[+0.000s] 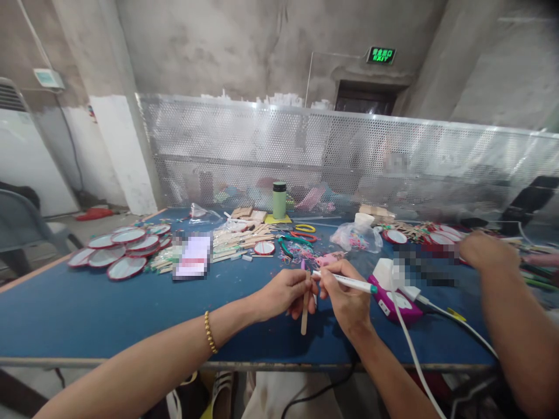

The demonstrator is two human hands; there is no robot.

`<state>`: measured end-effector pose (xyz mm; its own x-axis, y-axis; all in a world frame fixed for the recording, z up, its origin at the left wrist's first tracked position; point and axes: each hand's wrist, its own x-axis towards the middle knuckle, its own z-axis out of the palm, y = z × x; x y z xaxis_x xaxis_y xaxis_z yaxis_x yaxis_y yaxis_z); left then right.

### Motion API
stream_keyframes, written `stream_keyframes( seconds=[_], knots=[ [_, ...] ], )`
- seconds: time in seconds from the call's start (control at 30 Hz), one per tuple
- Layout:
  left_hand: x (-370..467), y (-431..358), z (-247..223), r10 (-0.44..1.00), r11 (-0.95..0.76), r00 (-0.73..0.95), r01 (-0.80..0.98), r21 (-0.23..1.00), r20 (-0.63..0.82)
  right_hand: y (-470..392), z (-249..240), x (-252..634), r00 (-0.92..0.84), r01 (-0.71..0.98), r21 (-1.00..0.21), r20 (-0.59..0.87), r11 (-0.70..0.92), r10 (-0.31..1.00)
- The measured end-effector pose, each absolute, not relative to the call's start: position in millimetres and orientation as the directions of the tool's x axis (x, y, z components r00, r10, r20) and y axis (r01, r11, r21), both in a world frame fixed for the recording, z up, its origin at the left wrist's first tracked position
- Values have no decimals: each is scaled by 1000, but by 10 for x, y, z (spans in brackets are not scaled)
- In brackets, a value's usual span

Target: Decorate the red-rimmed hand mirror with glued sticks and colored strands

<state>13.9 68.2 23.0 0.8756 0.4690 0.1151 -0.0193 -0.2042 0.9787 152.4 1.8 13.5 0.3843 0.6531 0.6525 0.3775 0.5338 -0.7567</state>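
Observation:
A flat wooden craft stick (304, 314) points down from my left hand (290, 291), whose fingers are closed around its upper part. My right hand (349, 299) grips a white marker pen (353, 283) with a teal end, its other end close to the fingers of my left hand. Both hands meet above the blue table (244, 343). Just beyond them lie a pink glue gun (329, 258) and a heap of pink and blue bits (301, 253). My fingers partly hide the stick's top and the pen's tip.
White discs with red rims (126, 267) pile up at the left, beside a phone (192, 256) and many wooden sticks (244, 238). A green bottle (279, 201) stands at the back. A purple power strip (397, 305) with cables sits right; another person's arm (510, 291) reaches in there.

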Motion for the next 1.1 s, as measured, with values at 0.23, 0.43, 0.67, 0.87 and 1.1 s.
stream_keyframes(
  seconds=[0.23, 0.43, 0.67, 0.87, 1.1],
  knots=[
    [142, 683, 226, 472, -191, 877, 2, 982, 90, 11, 143, 1521, 354, 421, -715, 696, 557, 625],
    [141, 676, 223, 475, -202, 874, 0, 979, 98, 13, 142, 1523, 356, 443, -711, 699, 547, 620],
    [144, 685, 211, 473, -205, 875, -5, 979, 103, 21, 116, 1540, 338, 448, -704, 704, 551, 625],
    [148, 690, 201, 469, -189, 877, -21, 982, 109, 23, 121, 1535, 345, 448, -707, 702, 548, 623],
    [149, 695, 198, 477, -193, 874, -4, 981, 97, 25, 136, 1522, 339, 437, -708, 701, 555, 628]
  ],
)
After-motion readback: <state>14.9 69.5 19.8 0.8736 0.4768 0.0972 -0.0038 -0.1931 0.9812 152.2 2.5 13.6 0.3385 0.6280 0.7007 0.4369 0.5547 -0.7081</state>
